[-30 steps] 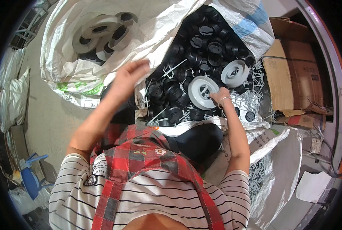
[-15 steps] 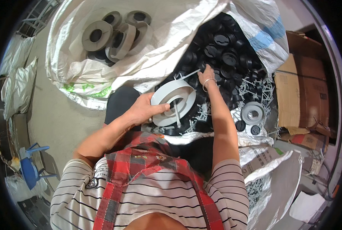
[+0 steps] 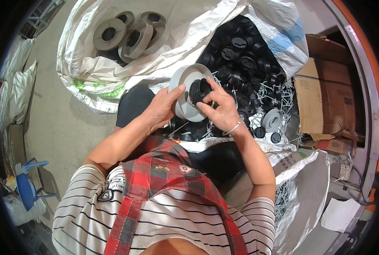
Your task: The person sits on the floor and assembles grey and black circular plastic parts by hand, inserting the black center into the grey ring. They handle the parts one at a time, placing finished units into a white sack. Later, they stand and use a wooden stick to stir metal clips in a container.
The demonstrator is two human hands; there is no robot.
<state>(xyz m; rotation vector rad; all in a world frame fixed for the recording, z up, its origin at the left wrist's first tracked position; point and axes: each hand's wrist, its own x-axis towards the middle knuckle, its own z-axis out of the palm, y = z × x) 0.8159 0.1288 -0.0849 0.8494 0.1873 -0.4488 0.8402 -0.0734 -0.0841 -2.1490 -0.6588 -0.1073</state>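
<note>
My left hand [image 3: 164, 105] grips the rim of a round grey plastic dish-like part [image 3: 180, 79], thumb over its edge. The dish is tilted in front of me. At its middle, my right hand [image 3: 224, 111] pinches a black ribbed plastic cap [image 3: 196, 91] between thumb and fingers. The cap lies against the dish's centre; how far it is seated I cannot tell. Beyond my right hand is a heap of black caps [image 3: 239, 42], with thin grey plastic sticks [image 3: 264, 90] scattered along its right side. Another grey round part [image 3: 272, 119] lies near two loose caps.
A large white woven sack [image 3: 83, 63] at the far left holds several grey round parts [image 3: 109, 35]. Cardboard boxes [image 3: 334, 95] stand at the right. Another sack [image 3: 308, 191] with grey sticks is at lower right. A blue stool [image 3: 28, 191] stands on the left.
My right hand has come back from the heap to the grey part, now pinching a black cap. The grey part has moved up and turned slightly in my left hand.
</note>
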